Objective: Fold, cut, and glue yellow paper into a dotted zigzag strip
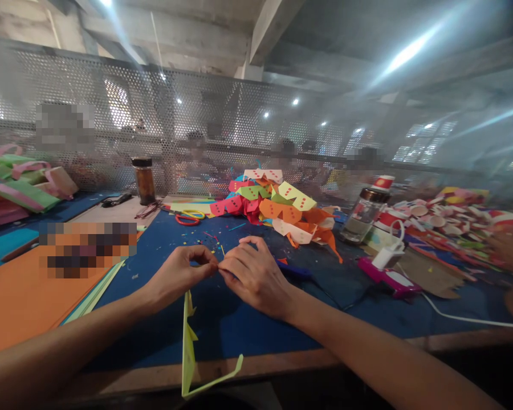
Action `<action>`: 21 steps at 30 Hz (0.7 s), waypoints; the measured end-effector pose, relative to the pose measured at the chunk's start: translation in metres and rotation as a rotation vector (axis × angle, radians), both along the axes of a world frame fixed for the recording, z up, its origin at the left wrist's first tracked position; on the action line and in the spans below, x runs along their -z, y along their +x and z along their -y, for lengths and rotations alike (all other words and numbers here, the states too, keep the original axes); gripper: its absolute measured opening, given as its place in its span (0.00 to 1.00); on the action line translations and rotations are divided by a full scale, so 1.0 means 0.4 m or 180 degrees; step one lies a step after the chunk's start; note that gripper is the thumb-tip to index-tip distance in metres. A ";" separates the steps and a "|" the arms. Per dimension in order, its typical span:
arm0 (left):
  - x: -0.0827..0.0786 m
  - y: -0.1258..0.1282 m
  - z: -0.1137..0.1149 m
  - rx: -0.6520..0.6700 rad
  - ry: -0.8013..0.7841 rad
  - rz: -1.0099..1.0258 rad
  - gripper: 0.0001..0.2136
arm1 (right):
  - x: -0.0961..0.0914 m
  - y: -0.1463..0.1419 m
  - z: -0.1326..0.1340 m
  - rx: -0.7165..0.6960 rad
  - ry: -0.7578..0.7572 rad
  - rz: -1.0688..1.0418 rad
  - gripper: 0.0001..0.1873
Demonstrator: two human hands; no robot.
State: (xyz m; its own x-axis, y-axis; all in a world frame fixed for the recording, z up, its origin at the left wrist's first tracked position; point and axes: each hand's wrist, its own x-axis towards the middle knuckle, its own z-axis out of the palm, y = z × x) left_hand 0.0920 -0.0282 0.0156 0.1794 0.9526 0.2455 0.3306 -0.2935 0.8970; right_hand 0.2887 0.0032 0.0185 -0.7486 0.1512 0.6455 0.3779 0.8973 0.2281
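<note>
My left hand (180,274) and my right hand (251,277) meet over the blue table (239,324), fingertips pinched together on the top end of a yellow-green paper strip (188,347). The strip hangs down from the pinch past the table's front edge and bends to the right at the bottom. It has small pointed notches along one side. Both hands are closed on it.
A pile of coloured cut paper pieces (277,208) lies behind the hands. Scissors (188,216) and a dark jar (145,180) stand at the back left, orange sheets (21,296) at left. A glass jar (363,213), a pink device with white cable (389,276) and paper scraps sit right.
</note>
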 end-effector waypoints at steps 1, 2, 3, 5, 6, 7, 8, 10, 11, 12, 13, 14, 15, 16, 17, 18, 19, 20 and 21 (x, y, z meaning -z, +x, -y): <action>0.000 0.000 0.000 0.0006 -0.0005 0.0007 0.09 | 0.000 0.000 0.000 0.0000 -0.0010 0.0006 0.07; -0.001 0.000 0.000 0.0008 -0.0009 0.0013 0.09 | -0.001 0.000 0.001 0.0006 -0.0021 0.0010 0.07; -0.001 0.000 0.000 0.0006 -0.0015 0.0017 0.09 | -0.001 0.000 0.001 0.0014 -0.0036 0.0014 0.07; -0.002 -0.001 0.000 -0.0004 -0.0022 0.0020 0.09 | -0.002 0.000 0.002 0.0014 -0.0071 0.0002 0.07; -0.002 -0.001 0.000 -0.0008 -0.0023 0.0018 0.09 | -0.003 0.000 0.003 -0.0003 -0.0088 -0.0020 0.07; -0.002 -0.001 0.000 -0.0011 -0.0020 0.0013 0.10 | -0.004 -0.001 0.003 -0.0029 -0.0108 -0.0049 0.07; -0.002 -0.001 0.000 -0.0012 -0.0011 0.0006 0.10 | -0.004 -0.002 0.003 -0.0059 -0.0139 -0.0086 0.06; 0.000 -0.001 0.000 -0.0013 0.0030 -0.0017 0.09 | -0.002 -0.004 0.002 -0.0100 -0.0268 -0.0182 0.06; 0.000 -0.001 0.001 -0.0016 0.0057 -0.0032 0.09 | -0.001 -0.005 0.002 -0.0103 -0.0373 -0.0237 0.05; 0.001 -0.001 0.001 -0.0021 0.0084 -0.0048 0.09 | 0.001 -0.006 0.001 -0.0098 -0.0499 -0.0297 0.04; 0.001 -0.002 0.002 -0.0027 0.0109 -0.0066 0.08 | 0.003 -0.007 0.000 -0.0093 -0.0636 -0.0358 0.03; 0.001 -0.002 0.003 -0.0034 0.0131 -0.0084 0.08 | 0.005 -0.008 -0.001 -0.0086 -0.0772 -0.0409 0.02; 0.000 -0.002 0.004 -0.0041 0.0148 -0.0103 0.07 | 0.008 -0.009 -0.002 -0.0076 -0.0895 -0.0449 0.02; -0.001 -0.002 0.005 -0.0046 0.0161 -0.0121 0.07 | 0.010 -0.009 -0.003 -0.0063 -0.0999 -0.0483 0.02; -0.003 -0.002 0.006 -0.0047 0.0172 -0.0137 0.07 | 0.012 -0.010 -0.004 -0.0045 -0.1090 -0.0505 0.03; -0.004 -0.002 0.007 -0.0045 0.0179 -0.0151 0.07 | 0.014 -0.010 -0.005 -0.0022 -0.1172 -0.0519 0.04; -0.006 -0.002 0.008 -0.0044 0.0186 -0.0164 0.07 | 0.015 -0.010 -0.005 0.0005 -0.1242 -0.0528 0.05; -0.007 -0.002 0.008 -0.0044 0.0192 -0.0175 0.08 | 0.016 -0.010 -0.006 0.0030 -0.1305 -0.0534 0.05; -0.008 -0.002 0.008 -0.0046 0.0197 -0.0185 0.08 | 0.017 -0.010 -0.007 0.0048 -0.1359 -0.0533 0.05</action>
